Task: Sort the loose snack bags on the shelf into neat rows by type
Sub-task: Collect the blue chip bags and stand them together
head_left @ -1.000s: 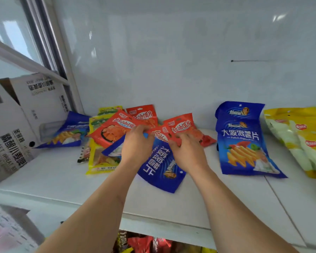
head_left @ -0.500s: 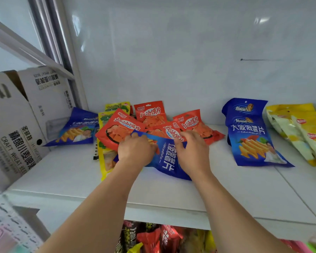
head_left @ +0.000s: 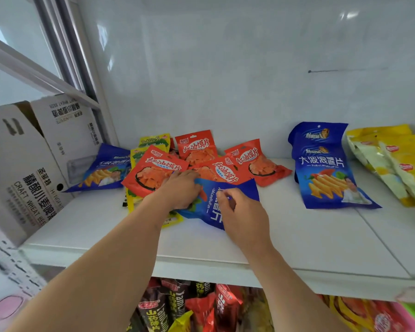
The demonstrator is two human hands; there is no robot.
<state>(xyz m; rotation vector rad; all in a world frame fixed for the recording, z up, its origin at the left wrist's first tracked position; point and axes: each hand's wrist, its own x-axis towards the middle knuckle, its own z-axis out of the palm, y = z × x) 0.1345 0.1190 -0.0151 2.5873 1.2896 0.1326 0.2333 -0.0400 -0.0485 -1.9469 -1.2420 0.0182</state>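
A loose blue snack bag [head_left: 241,195] lies sideways in the middle of the white shelf [head_left: 297,248], its top tucked under several red snack bags [head_left: 153,171]. My left hand [head_left: 180,190] grips the blue bag's upper left edge, where it meets the red bags. To its right, my right hand [head_left: 242,216] pinches the same bag with curled fingers. Yellow-green bags [head_left: 153,141] poke out behind and under the pile. Another blue bag [head_left: 101,171] leans at the far left.
Two stacked blue bags [head_left: 326,168] lie to the right, with yellow bags [head_left: 393,161] beyond them. A white cardboard beer box [head_left: 34,159] stands at the shelf's left end. The wall is close behind. More snacks [head_left: 189,307] fill the shelf below.
The blue bag has slid back and turned under the red bags. My right hand went from lying flat on it to pinching it; my left hand shifted up to its edge.
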